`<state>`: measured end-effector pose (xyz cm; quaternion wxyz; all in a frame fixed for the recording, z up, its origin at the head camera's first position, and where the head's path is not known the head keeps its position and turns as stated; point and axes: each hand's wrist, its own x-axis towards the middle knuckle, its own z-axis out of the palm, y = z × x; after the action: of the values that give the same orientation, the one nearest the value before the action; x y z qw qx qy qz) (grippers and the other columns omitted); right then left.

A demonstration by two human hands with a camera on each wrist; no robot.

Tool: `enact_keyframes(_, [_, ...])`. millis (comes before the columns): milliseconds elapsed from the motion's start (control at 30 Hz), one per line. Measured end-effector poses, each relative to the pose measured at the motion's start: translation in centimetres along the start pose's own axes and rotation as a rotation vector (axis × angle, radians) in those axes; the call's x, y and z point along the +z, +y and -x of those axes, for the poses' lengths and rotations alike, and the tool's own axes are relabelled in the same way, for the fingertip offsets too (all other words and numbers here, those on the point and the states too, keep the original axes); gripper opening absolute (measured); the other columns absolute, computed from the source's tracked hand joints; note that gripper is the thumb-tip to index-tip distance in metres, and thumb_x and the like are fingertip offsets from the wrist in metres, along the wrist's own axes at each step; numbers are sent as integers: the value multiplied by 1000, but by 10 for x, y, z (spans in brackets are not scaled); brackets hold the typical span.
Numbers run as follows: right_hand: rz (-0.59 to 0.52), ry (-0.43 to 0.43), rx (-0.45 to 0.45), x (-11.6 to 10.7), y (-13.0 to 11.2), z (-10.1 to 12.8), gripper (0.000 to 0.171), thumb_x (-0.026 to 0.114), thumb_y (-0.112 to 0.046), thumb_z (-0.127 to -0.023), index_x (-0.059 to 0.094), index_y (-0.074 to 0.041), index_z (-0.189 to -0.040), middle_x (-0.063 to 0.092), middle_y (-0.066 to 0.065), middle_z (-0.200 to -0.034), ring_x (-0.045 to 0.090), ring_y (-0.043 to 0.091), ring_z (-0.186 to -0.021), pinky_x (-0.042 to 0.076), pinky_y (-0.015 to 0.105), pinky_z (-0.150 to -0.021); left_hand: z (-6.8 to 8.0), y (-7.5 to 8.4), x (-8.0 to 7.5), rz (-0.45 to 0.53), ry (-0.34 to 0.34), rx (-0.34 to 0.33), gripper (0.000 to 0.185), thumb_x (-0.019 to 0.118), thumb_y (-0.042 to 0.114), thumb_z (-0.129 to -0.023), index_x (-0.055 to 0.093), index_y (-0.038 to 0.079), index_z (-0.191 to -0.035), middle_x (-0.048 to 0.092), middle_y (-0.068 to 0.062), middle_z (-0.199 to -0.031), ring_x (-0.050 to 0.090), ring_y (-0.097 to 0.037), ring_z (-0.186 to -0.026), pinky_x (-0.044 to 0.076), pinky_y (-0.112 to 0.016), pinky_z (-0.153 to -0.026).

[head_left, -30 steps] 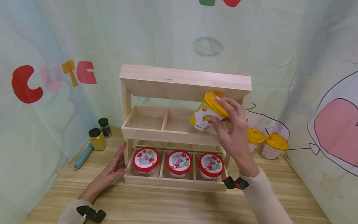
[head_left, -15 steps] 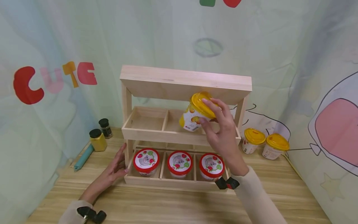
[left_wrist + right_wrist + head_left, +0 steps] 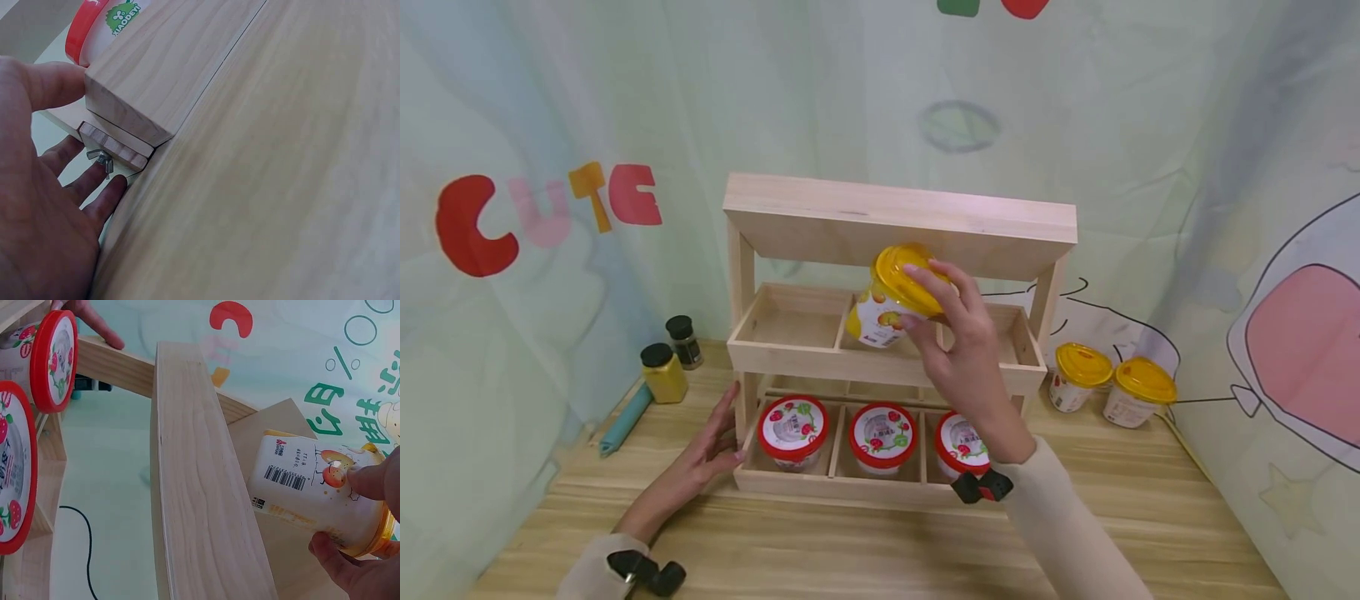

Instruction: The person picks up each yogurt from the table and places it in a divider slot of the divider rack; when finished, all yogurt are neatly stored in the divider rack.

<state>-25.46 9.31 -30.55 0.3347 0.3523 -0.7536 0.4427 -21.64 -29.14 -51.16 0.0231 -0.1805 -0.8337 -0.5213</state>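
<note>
My right hand [image 3: 951,321] grips a yellow-lidded cup [image 3: 891,296] by its lid, tilted, above the middle shelf of the wooden rack [image 3: 895,221]. The right wrist view shows the cup [image 3: 309,481] held just past the shelf's front rail [image 3: 194,487]. My left hand [image 3: 703,454] rests open against the rack's lower left corner; in the left wrist view its fingers [image 3: 94,181] touch the rack's foot [image 3: 115,147]. Three red-lidded cups [image 3: 880,435] sit in the bottom shelf.
Two more yellow-lidded cups [image 3: 1112,383] stand on the table right of the rack. Two spice jars [image 3: 662,371] and a teal tube [image 3: 623,421] lie at the left. A curtain with "CUTE" letters [image 3: 542,212] hangs behind.
My right hand has carried the yellow-lidded cup leftward along the middle shelf, from its right end to about the centre. The left hand has stayed put.
</note>
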Motion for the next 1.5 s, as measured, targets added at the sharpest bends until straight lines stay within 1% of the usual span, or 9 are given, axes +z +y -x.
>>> enact_keyframes(167, [-40, -21, -22, 11, -1, -6, 52, 73, -6, -101, 60, -18, -150, 48, 16, -161, 62, 29, -137, 64, 44, -97, -1, 0, 0, -3, 3, -7, 102, 65, 18, -102, -6, 34, -174, 19, -37, -173, 32, -67, -151, 39, -10, -103])
enact_keyframes(433, [-35, -63, -35, 26, -5, -17, 51, 71, -7, -102, 60, -19, -151, 46, 14, -162, 61, 29, -138, 63, 40, -100, -2, 0, -1, 7, -6, 25, 101, 64, 15, -103, -6, 32, -174, 20, -38, -171, 33, -68, -150, 40, -10, -103])
enact_keyframes(667, [-56, -99, -60, 39, -7, -24, 50, 70, -4, -102, 60, -15, -150, 45, 18, -162, 63, 34, -136, 64, 43, -98, -3, -1, -1, 1, -6, 37, 101, 64, 13, -104, -5, 32, -174, 19, -36, -173, 32, -65, -150, 40, -10, -104])
enact_keyframes(933, [-87, -150, -57, 56, -11, -32, 52, 69, 0, -101, 59, -15, -150, 45, 19, -162, 62, 36, -137, 63, 36, -100, -2, -4, -1, -3, -2, 46, 100, 63, 12, -104, -5, 31, -174, 20, -39, -171, 34, -68, -148, 40, -11, -104])
enact_keyframes(1033, [-35, -175, -74, 65, -11, -37, 51, 69, -2, -102, 60, -16, -150, 47, 19, -160, 64, 36, -135, 63, 34, -99, -2, -5, -2, -1, -1, 55, 100, 63, 11, -103, -5, 29, -174, 21, -40, -170, 36, -67, -147, 41, -12, -104])
enact_keyframes(1133, [31, -210, -81, 73, -12, -40, 48, 69, -5, -103, 61, -18, -149, 48, 19, -161, 71, 33, -121, 65, 29, -90, -2, -6, -2, -3, 1, 67, 100, 63, 9, -103, -4, 28, -174, 22, -39, -170, 35, -65, -147, 42, -12, -105])
enact_keyframes(1267, [89, -262, -86, 83, -11, -41, 46, 70, -7, -103, 63, -18, -147, 50, 18, -160, 74, 30, -110, 63, 26, -84, -3, -6, -1, -4, -1, 68, 100, 63, 10, -103, -4, 28, -174, 20, -38, -171, 34, -64, -147, 41, -11, -105])
enact_keyframes(1433, [118, -309, -109, 92, -6, -40, 43, 68, -4, -103, 65, -17, -144, 52, 17, -157, 69, 33, -125, 62, 28, -97, -3, -6, 0, 4, -7, 59, 99, 63, 12, -104, -5, 29, -174, 18, -39, -172, 35, -65, -149, 40, -11, -105])
enact_keyframes(1500, [119, -320, -115, 95, -5, -39, 42, 68, -3, -103, 65, -16, -144, 52, 18, -157, 66, 34, -130, 62, 31, -101, -2, -7, 0, 4, -3, 62, 99, 63, 11, -104, -4, 29, -174, 20, -38, -171, 41, -51, -151, 40, -11, -105])
